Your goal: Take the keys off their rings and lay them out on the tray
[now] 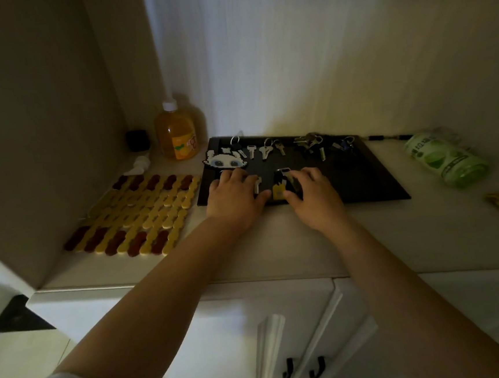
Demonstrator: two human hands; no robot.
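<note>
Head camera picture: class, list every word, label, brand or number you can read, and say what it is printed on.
None can be read.
Orange bottle: yellow label with fruit picture, print blurred.
Green canister, lying on its side: pale characters on its label, too blurred.
Yellow tag between the hands: no legible print.

I count two hands, one black tray, one pixel-art charm, one yellow tag, one orange bottle, one green bottle and one beaded mat. Loose keys on the tray: too dim to count.
</note>
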